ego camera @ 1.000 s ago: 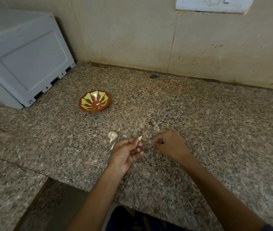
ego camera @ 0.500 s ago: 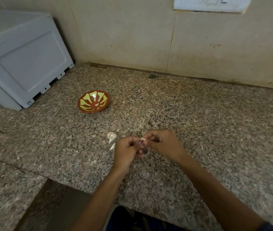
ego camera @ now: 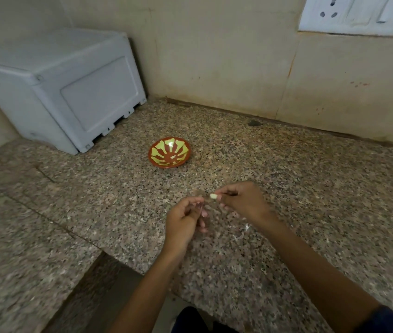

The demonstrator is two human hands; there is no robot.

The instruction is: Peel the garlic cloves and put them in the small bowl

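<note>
At the near edge of the speckled granite tabletop (ego camera: 310,188): two bare forearms reaching in from below, a dark blue sleeve at the lower right corner.

Left hand (ego camera: 183,222): just above the tabletop, fingers curled inward, fingertips near the thumb; motion blur hides whether it holds anything.

Right hand (ego camera: 241,200): just beside the left hand and slightly farther back, thumb and forefinger pinching a small pale garlic clove (ego camera: 213,196), which sticks out toward the left hand; the other fingers are curled under.

Small white peel scraps (ego camera: 246,227): on the tabletop, close under the right wrist.

Small bowl (ego camera: 169,152): farther back, left of the hands and apart from them, upright, red-brown with a yellow-green petal pattern; no clove can be made out in it.

Grey plastic appliance (ego camera: 70,92): far left, against the wall.

Beige tiled wall (ego camera: 214,56): behind the tabletop, with a white socket plate (ego camera: 358,15) at the upper right.
</note>
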